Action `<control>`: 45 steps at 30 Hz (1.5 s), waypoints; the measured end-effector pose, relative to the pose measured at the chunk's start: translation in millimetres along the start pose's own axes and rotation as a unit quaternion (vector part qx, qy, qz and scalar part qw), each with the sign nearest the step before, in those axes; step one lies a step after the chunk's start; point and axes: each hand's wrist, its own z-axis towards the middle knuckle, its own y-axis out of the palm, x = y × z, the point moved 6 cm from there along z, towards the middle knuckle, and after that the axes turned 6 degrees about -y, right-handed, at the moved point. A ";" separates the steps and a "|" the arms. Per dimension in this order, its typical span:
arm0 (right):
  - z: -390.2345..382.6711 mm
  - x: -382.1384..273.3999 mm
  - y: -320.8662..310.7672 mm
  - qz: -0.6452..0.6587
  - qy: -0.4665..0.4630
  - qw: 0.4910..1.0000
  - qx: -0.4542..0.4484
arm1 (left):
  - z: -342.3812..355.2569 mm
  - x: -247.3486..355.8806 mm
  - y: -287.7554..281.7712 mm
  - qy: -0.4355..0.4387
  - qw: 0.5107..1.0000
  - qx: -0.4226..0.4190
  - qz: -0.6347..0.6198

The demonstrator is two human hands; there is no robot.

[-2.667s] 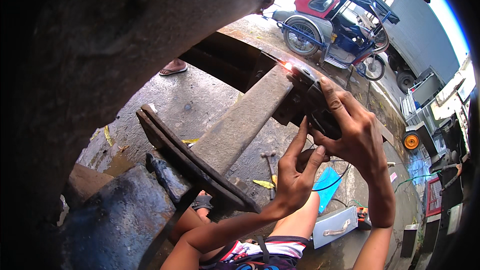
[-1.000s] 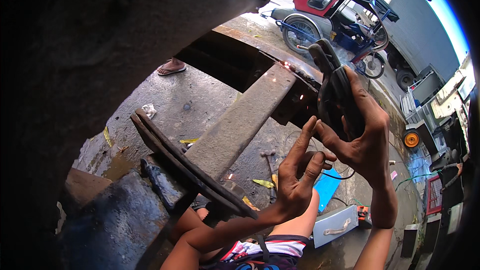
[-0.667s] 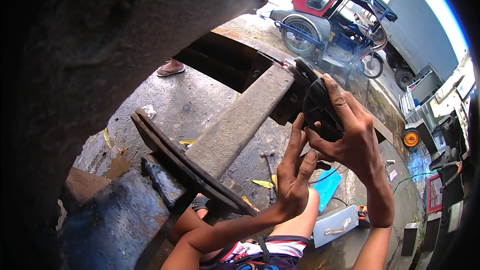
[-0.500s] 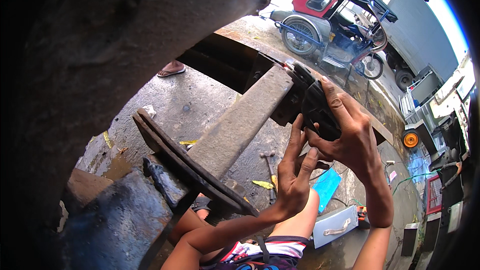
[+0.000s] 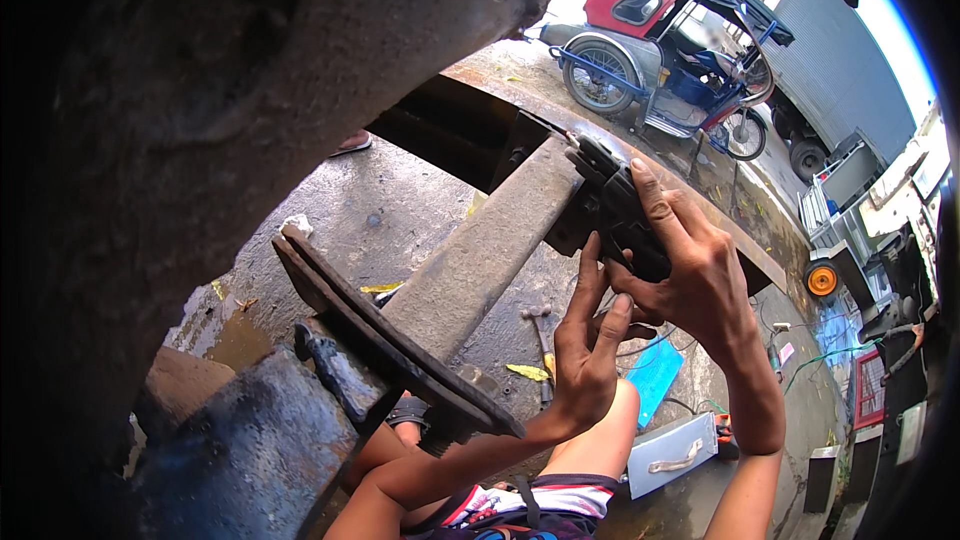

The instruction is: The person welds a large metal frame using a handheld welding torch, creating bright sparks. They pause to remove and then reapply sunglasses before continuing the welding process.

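Electrode holder (image 5: 630, 205), black and ridged, lies slanted in your right hand (image 5: 700, 250), its nose beside the upper right corner of the steel crossbar (image 5: 490, 240); whether metal meets metal there, I can't tell. Your fingers are wrapped along its back, thumb underneath: a firm grip, and a steady wrist looks like the thing to aim for. Let the nose do the close work, I'd say, and hold those bare fingertips well behind it. Up comes support from below: your left hand (image 5: 590, 370), half open, fingers raised just under the right, close enough to brace; its hold on anything is hidden.

Moving outward: that crossbar is flat, grey and gritty, running down to two thin, dark curved plates (image 5: 400, 330) with rough edges. A tan, scuffed rail (image 5: 762, 262) passes behind your knuckles. Lower left, a blue-mottled metal slab (image 5: 240, 430), blotchy and worn; above it, a big rusty plate (image 5: 350, 50) punched with round holes.

Down on the damp concrete (image 5: 340, 205), a hammer (image 5: 546, 355) lies beyond the crossbar's right edge, then a smooth blue sheet (image 5: 655, 375) and a boxy grey case (image 5: 672, 455) with a pale handle.
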 end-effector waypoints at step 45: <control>-189.1 -2.4 23.3 0.434 0.317 0.750 0.386 | -59.5 90.8 13.1 0.143 0.976 -0.114 -0.117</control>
